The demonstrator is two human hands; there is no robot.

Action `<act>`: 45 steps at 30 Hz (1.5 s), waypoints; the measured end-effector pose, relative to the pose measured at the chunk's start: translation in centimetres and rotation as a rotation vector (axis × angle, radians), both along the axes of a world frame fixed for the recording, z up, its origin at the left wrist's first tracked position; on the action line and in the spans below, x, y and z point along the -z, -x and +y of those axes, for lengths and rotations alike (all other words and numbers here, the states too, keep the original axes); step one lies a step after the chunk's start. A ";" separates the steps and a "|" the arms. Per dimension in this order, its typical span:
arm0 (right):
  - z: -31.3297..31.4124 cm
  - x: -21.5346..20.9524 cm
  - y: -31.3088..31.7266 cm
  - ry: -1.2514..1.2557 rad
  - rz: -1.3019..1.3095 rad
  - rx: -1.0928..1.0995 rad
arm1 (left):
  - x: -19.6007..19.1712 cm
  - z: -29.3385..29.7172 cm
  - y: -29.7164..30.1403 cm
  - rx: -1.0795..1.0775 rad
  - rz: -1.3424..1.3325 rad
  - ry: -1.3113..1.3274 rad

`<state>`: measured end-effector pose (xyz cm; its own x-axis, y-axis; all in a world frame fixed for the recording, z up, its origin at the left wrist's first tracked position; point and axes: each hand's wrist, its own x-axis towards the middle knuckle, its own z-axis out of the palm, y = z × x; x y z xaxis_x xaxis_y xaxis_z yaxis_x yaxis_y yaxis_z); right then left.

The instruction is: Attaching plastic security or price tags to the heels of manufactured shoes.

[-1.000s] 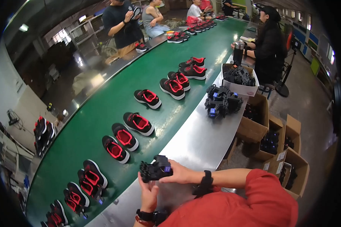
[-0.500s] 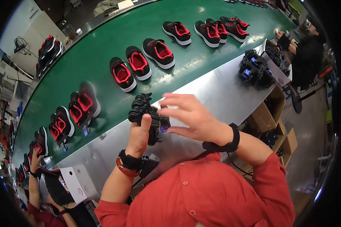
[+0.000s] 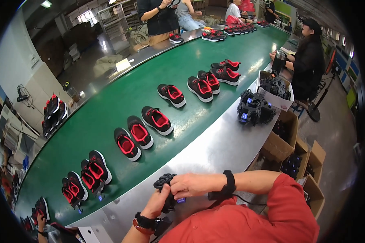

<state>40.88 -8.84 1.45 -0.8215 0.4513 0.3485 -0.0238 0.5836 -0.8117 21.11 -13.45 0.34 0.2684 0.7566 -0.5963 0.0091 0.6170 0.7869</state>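
Note:
Both my hands hold a small stack of black shoe insoles (image 3: pixel 164 184) with a blue tag, over the metal worktop (image 3: pixel 215 146) close to my chest. My left hand (image 3: pixel 158 202) grips the stack from below. From the right, my right hand (image 3: pixel 190 185) closes over the stack; a black band sits on that wrist. A pile of the same black insoles with blue tags (image 3: pixel 254 108) lies farther along the worktop to my right.
A green conveyor belt (image 3: pixel 109 117) carries pairs of black shoes with red lining (image 3: pixel 144 129) past the worktop. A white bin of black parts (image 3: pixel 276 89) and open cardboard boxes (image 3: pixel 288 141) stand on the right. Other people work along the belt.
The camera has swung back up along the belt. My hands, with the insole stack, have dropped lower and nearer my chest; both hands still grip it.

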 end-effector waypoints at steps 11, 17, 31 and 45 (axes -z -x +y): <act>-3.7 1.3 -0.3 0.230 0.117 0.318 | -1.7 0.3 -0.2 0.507 -0.008 -0.028; -1.7 0.7 -4.2 0.087 0.069 0.108 | -3.2 1.1 -0.5 0.459 0.205 -0.069; -0.5 3.7 -3.8 0.150 -0.192 -0.072 | -0.2 -2.2 -1.9 0.030 0.059 -0.652; -9.3 4.4 -15.0 0.154 0.239 0.657 | -1.0 5.0 -3.7 0.379 0.401 -0.145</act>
<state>55.88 -18.16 -3.00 -0.2725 0.8851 0.3773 0.1061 0.4174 -0.9025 24.85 -8.46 1.32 0.3110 0.7333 -0.6046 0.5240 0.3984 0.7528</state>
